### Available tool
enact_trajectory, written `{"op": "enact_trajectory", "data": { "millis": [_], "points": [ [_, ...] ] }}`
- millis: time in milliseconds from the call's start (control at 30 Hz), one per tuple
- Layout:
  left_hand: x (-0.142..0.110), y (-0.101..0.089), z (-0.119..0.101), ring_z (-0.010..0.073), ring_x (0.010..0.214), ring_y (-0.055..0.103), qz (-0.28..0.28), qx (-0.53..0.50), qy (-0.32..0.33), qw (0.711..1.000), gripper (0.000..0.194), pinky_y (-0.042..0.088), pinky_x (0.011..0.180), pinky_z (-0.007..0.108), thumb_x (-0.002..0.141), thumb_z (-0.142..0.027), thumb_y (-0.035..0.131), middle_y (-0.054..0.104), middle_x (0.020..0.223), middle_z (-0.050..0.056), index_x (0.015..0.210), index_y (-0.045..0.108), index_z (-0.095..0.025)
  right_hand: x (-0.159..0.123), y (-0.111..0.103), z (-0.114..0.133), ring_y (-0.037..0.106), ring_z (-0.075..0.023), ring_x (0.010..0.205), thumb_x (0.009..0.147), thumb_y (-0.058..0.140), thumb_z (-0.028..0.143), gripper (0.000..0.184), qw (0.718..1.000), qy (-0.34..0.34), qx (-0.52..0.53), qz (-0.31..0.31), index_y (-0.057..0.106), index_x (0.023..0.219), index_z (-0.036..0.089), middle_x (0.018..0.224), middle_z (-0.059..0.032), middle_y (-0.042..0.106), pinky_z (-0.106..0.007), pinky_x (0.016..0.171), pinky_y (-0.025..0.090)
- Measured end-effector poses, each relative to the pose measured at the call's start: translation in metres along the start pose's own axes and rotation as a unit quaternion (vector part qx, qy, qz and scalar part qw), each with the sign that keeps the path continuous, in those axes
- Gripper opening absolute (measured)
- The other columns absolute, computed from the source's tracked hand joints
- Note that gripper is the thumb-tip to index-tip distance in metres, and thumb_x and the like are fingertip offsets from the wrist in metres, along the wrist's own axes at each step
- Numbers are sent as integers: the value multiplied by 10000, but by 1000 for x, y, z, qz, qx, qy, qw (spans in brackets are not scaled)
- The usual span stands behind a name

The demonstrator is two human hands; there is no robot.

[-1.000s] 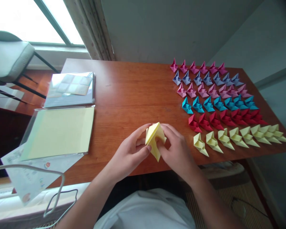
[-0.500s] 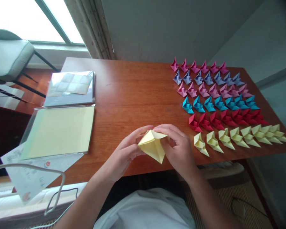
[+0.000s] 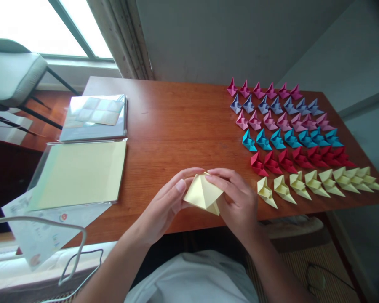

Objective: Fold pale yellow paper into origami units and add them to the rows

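A pale yellow paper piece (image 3: 203, 194), partly folded into a pointed shape, is held over the near edge of the wooden table (image 3: 177, 126). My left hand (image 3: 164, 206) pinches its left side and top with thumb and fingers. My right hand (image 3: 236, 200) grips its right side, fingertips meeting the left ones at the peak. Just to the right lies a row of finished yellow folded pieces (image 3: 316, 183).
Rows of folded pieces fill the table's right side: red (image 3: 300, 159), blue (image 3: 290, 139), pink (image 3: 281, 122), purple (image 3: 274, 105) and magenta (image 3: 262, 89). A clear box of yellow sheets (image 3: 78, 172) and a second box (image 3: 93, 118) lie left. A chair (image 3: 12, 75) stands by the window.
The yellow piece has been turned and pressed flatter between both hands; its lower point, which hung down before, is now tucked up. The hands stay in the same place.
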State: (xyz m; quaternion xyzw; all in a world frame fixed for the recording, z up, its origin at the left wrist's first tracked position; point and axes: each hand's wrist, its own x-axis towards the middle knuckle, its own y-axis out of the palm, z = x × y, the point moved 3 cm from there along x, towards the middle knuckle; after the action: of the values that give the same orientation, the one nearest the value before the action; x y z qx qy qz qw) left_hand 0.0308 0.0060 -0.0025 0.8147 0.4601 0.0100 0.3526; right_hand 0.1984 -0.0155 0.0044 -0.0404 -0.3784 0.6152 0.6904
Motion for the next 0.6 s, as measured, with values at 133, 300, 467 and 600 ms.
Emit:
{"op": "enact_trajectory", "data": {
  "millis": [133,300,467,600],
  "points": [
    [3,5,3,156,916,612,-69,41,3,997,377,479,768,231,926,-361,676,679,1070,41,1275,579,-256,-6,5,2,673,-193,1083,888,573,-19,427,1000,-26,-11,6,723,1178,257,1170,-92,685,-319,912,559],
    [7,10,12,182,999,598,-81,43,11,996,569,486,824,259,880,-350,741,660,1116,41,1391,500,-282,-9,5,7,657,-191,1109,877,625,-6,467,999,-10,34,-21,691,1226,296,1204,-72,661,-324,926,549],
    [9,7,20,166,896,577,-79,76,-11,994,351,470,767,247,868,-425,737,647,980,40,1097,654,-172,-8,0,8,635,-207,1128,896,547,18,470,994,36,103,5,691,1222,323,1242,-53,642,-364,915,540],
    [9,5,17,149,833,555,-107,134,19,985,312,466,721,237,876,-427,719,637,922,25,1030,635,-168,-8,-7,0,591,-242,1193,917,471,76,427,982,82,170,28,700,1202,297,1274,-55,632,-422,972,504]
  ]
}}
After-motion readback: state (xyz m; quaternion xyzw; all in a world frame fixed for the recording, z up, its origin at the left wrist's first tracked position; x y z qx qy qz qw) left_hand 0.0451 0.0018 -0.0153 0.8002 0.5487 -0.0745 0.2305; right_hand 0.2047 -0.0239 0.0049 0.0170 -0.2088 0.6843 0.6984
